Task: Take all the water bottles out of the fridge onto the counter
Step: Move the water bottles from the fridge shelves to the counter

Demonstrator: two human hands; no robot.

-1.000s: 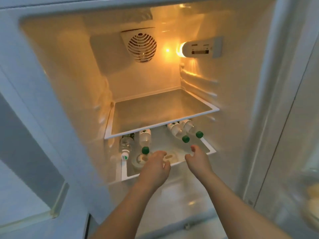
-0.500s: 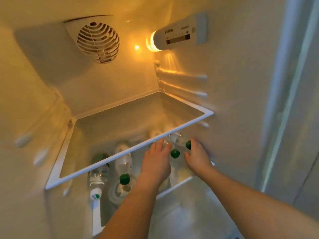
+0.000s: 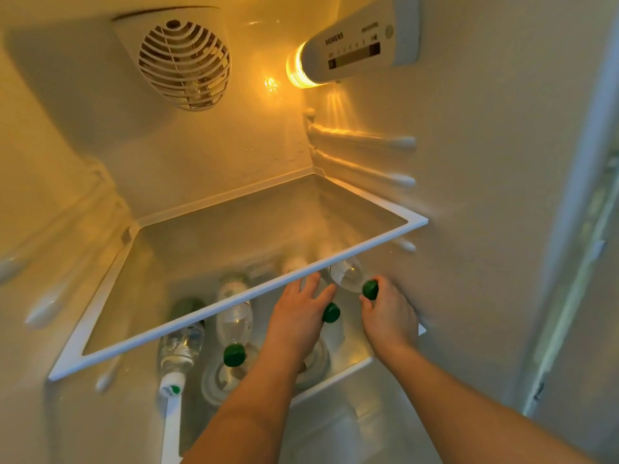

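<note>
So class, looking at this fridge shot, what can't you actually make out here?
- Head view: whether the left hand grips the bottle under it; the hand itself covers that bottle, only its green cap shows.
- The bottles' far ends blur behind the glass shelf.
- The counter is out of frame.
- The round lids are partly hidden by the left forearm.

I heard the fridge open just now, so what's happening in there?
A person is reaching under the glass shelf for bottles lying on the lower shelf. The right hand grips the neck of the rightmost bottle; the left hand rests on the one beside it. Two more bottles lie to the left, untouched.
</note>
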